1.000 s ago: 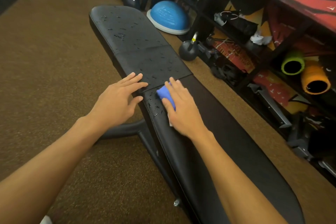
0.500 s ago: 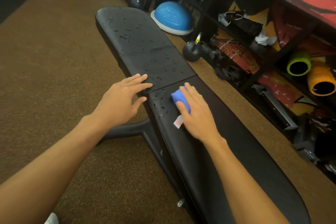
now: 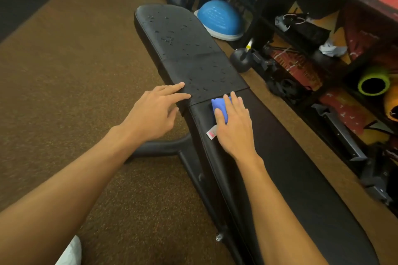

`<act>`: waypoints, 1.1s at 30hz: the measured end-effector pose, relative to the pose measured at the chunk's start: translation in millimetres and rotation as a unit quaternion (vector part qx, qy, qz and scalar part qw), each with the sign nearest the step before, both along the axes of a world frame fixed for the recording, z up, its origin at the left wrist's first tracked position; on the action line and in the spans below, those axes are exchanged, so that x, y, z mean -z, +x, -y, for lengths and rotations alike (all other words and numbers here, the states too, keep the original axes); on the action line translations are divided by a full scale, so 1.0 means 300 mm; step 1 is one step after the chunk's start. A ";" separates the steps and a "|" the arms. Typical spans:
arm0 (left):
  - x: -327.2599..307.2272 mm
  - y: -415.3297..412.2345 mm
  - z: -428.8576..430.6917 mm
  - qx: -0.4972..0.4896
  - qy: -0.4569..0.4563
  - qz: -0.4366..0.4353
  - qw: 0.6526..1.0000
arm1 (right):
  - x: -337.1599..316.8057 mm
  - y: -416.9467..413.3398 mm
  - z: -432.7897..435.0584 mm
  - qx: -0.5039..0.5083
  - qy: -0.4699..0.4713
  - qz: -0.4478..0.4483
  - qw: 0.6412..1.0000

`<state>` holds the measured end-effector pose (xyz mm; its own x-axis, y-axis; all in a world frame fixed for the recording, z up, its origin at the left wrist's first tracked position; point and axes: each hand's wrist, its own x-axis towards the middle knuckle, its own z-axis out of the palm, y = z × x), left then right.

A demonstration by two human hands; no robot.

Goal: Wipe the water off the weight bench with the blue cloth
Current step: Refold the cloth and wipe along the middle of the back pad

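right hand (image 3: 235,127) + blue cloth (image 3: 219,107) | moved forward to seam | droplets behind gone

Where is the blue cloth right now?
In the head view, the blue cloth lies under the right hand on the weight bench, just before the seam, with water drops beyond.

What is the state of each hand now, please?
Left hand: open, holding nothing, fingertips on the weight bench edge.
Right hand: pressed flat on the blue cloth, fingers extended.
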<state>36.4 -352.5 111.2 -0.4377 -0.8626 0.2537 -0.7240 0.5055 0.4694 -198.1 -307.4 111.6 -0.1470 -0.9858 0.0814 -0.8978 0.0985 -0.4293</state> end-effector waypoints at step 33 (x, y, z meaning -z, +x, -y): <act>0.015 -0.003 0.001 -0.002 0.017 -0.055 0.998 | -0.013 -0.076 0.062 0.018 -0.009 -0.013 1.000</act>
